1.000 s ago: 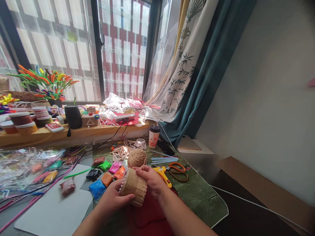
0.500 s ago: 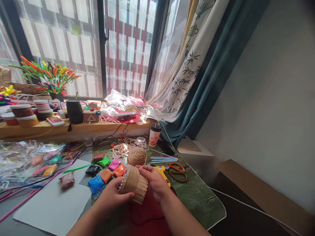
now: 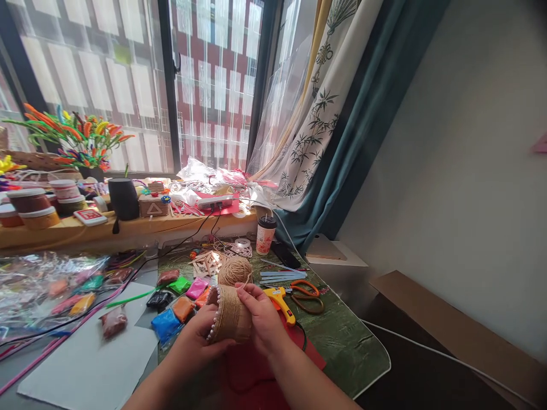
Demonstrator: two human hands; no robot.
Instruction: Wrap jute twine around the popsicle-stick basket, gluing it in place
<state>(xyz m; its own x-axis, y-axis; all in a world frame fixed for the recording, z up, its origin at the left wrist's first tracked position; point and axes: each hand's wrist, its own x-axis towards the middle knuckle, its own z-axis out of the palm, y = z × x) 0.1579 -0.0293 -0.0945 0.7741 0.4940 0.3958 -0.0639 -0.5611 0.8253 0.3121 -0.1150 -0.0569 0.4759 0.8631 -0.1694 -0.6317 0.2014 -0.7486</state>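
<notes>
A small cup of craft sticks (image 3: 228, 313), wound with jute twine and edged with white beads, lies tilted on its side between my hands. My left hand (image 3: 200, 330) grips it at the beaded rim, fingers partly inside, thumb along the underside. My right hand (image 3: 261, 313) pinches the twine strand (image 3: 247, 280) against the top of the cup and covers the bare stick end. Just behind sits the ball of twine (image 3: 234, 271). To the right of my right hand lies a yellow glue gun (image 3: 280, 302) on the table.
Orange-handled scissors (image 3: 306, 296) and glue sticks (image 3: 282, 275) lie to the right. Several coloured clay packets (image 3: 166, 324) are at left, beside white board (image 3: 85, 359). A lidded paper cup (image 3: 265, 234) stands behind near a phone (image 3: 285, 255). Red paper (image 3: 307, 350) lies under my hands.
My right hand has shifted left over the bare stick end of the cup and now has the twine strand raised between its fingertips. The view has swung slightly right.
</notes>
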